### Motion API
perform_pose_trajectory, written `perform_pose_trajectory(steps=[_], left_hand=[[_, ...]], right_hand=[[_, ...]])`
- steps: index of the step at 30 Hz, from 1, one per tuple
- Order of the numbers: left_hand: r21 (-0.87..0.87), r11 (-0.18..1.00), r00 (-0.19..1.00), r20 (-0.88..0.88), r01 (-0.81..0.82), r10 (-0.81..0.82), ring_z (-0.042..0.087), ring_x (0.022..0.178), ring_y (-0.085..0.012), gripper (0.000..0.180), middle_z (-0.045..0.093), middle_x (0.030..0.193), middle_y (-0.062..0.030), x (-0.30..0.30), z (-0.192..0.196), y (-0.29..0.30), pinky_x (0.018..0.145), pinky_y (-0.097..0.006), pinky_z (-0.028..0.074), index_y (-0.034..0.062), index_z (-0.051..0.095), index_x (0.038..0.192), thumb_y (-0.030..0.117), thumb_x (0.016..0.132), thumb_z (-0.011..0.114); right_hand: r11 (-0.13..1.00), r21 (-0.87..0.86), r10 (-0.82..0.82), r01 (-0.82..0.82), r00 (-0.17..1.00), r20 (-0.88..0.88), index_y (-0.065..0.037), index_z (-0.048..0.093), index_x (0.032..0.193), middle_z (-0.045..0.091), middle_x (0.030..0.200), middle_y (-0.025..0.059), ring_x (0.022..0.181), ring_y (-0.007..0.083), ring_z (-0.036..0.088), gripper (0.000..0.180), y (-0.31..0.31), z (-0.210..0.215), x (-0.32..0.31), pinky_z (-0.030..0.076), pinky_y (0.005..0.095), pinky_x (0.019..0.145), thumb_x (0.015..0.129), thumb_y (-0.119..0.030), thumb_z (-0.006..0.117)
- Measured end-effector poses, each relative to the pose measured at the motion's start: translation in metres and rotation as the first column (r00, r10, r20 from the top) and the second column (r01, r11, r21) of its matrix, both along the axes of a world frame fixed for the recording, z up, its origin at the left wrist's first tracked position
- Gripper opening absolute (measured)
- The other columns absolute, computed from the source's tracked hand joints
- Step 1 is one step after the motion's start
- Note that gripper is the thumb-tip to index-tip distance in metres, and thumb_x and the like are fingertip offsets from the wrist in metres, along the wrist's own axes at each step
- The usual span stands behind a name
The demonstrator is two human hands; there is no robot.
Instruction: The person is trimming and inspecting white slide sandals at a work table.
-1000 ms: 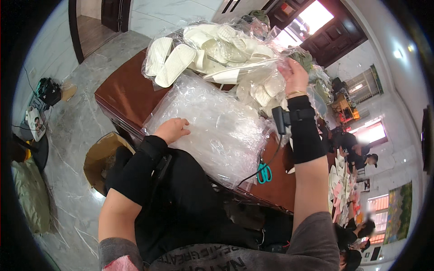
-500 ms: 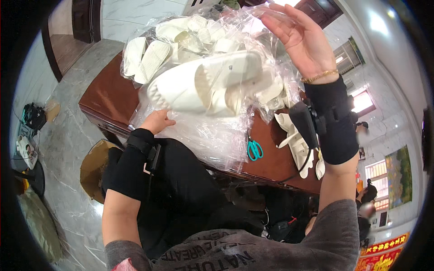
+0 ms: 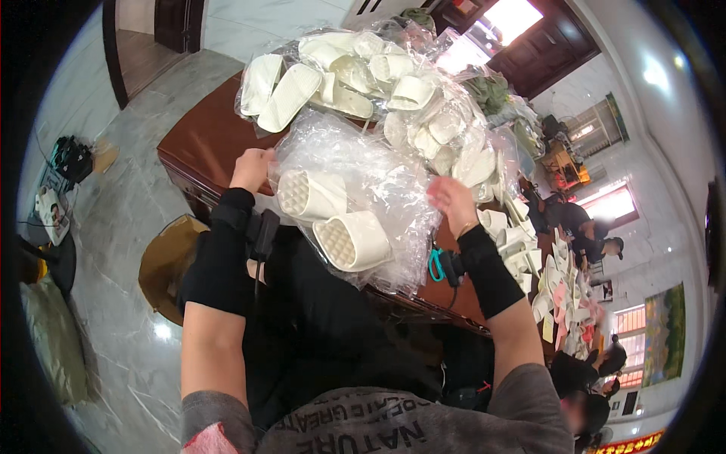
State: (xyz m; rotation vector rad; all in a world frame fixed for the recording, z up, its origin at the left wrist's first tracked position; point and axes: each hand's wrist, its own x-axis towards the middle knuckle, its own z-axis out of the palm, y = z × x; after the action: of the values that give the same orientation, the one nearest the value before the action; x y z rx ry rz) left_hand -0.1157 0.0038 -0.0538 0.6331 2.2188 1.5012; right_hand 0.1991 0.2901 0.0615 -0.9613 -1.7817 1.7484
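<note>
Two cream slippers, a left one [image 3: 311, 195] and a right one [image 3: 352, 240], lie side by side on or in clear plastic on the table. Their dimpled soles show at the toe openings. Shiny film spreads around them, and I cannot tell which layer covers them. My left hand [image 3: 253, 169] is closed at the left edge of the clear plastic bag [image 3: 378, 174]. My right hand [image 3: 454, 203], slightly blurred, has its fingers bent against the bag's right edge. Just below it, teal-handled scissors [image 3: 436, 264] are partly hidden by a wrist-mounted device.
Bagged cream slippers [image 3: 291, 94] are heaped at the table's far side. Loose slippers [image 3: 522, 257] run along the right. A cardboard box [image 3: 168, 261] stands on the floor at left. Several people [image 3: 594, 231] are farther right.
The slippers have come down from above the table onto the plastic. My right hand has dropped from high at the upper right to the bag's right edge; my left has moved farther up.
</note>
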Motion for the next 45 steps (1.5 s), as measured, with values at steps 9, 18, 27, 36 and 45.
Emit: perform_pose_trajectory(steps=[9,18,27,36,45], left_hand=[[0.006,0.893,0.835,0.350,0.451,-0.424,0.062,0.063,-0.0159,0.035,0.063,0.088,-0.0096,0.038,0.055,-0.003,0.046,-0.029,0.052,-0.0033,0.058,0.110,0.016,0.082,0.066],[0.334,0.899,0.929,0.136,0.284,-0.344,0.057,0.064,-0.0058,0.021,0.063,0.080,0.0002,0.049,0.068,0.031,0.051,-0.021,0.042,0.0021,0.062,0.105,0.010,0.085,0.061],[0.270,0.951,0.957,-0.280,0.151,-0.073,0.057,0.107,-0.0225,0.059,0.057,0.118,-0.0171,0.047,0.039,0.041,0.084,-0.034,0.048,0.0026,0.038,0.135,0.027,0.088,0.064],[0.104,0.902,0.825,0.371,0.419,-0.426,0.064,0.062,-0.0215,0.089,0.059,0.082,-0.0167,0.090,0.055,0.028,0.052,-0.032,0.053,0.0028,0.004,0.145,0.010,0.082,0.067],[0.398,0.895,0.901,0.283,0.202,-0.329,0.058,0.054,-0.0177,0.062,0.057,0.079,-0.0092,0.094,0.050,0.055,0.050,-0.033,0.052,0.0153,0.031,0.140,-0.006,0.084,0.045]], right_hand=[[0.899,0.367,0.187,-0.238,0.968,0.170,0.001,0.061,0.110,0.063,0.095,0.0045,0.090,0.0121,0.056,0.030,0.036,-0.068,0.043,0.043,0.0253,0.082,0.091,-0.023,0.059],[0.881,0.383,0.184,-0.277,0.948,0.261,-0.001,0.058,0.099,0.056,0.077,-0.0003,0.070,0.0084,0.054,0.017,0.008,-0.017,0.061,0.046,0.0236,0.067,0.092,-0.017,0.055],[0.972,-0.124,0.190,-0.199,0.978,-0.081,-0.001,0.058,0.099,0.058,0.080,0.0010,0.067,0.0100,0.057,0.021,0.005,-0.036,0.077,0.055,0.0310,0.063,0.095,-0.019,0.048],[0.942,-0.020,0.317,-0.335,0.866,0.386,-0.001,0.064,0.106,0.063,0.074,0.0024,0.069,0.0102,0.060,0.024,0.030,-0.041,0.055,0.049,0.0235,0.063,0.084,-0.009,0.057],[0.756,-0.015,0.543,-0.654,0.615,0.571,0.001,0.061,0.100,0.064,0.080,0.0047,0.073,0.0125,0.062,0.020,0.040,-0.078,0.033,0.050,0.0248,0.063,0.086,-0.014,0.061]])
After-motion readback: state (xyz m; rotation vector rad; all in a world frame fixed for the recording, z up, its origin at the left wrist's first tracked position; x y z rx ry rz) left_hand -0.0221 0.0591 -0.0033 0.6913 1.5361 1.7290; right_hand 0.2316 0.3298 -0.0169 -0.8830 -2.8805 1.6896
